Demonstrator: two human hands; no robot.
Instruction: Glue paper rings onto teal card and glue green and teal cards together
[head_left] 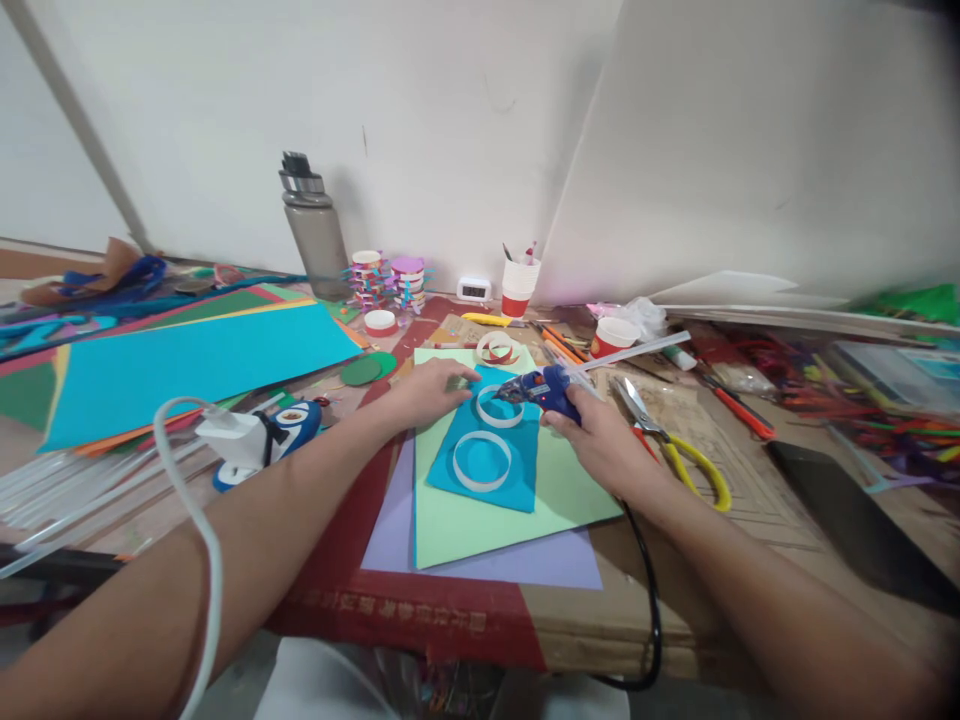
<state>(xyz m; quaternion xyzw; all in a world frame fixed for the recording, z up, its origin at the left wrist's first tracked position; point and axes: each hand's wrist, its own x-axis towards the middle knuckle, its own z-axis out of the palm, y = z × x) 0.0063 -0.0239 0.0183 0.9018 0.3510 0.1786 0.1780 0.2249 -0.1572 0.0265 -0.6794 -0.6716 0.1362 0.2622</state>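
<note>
My right hand [600, 435] is wrapped round a blue hot glue gun [553, 388], a clear glue stick at its back and its nozzle over the farther of two white paper rings [500, 424]. The nearer white ring [481, 488] stands on the same blue paper piece [521, 470]. Under that lie light green sheets [450, 535] and a lilac sheet [555, 573]. My left hand [435, 390] rests at the blue piece's upper left edge, fingers stretched apart, holding nothing visible. A black cord [651, 590] hangs below the right hand.
Yellow-handled scissors [694, 470] and a dark phone-like slab [855, 515] lie right. Behind stand paper cups [520, 285], a small clock [474, 290] and a bottle [315, 235]. Coloured sheets [202, 360] and a white plug [232, 440] are left; a white cable [199, 520] crosses my left forearm.
</note>
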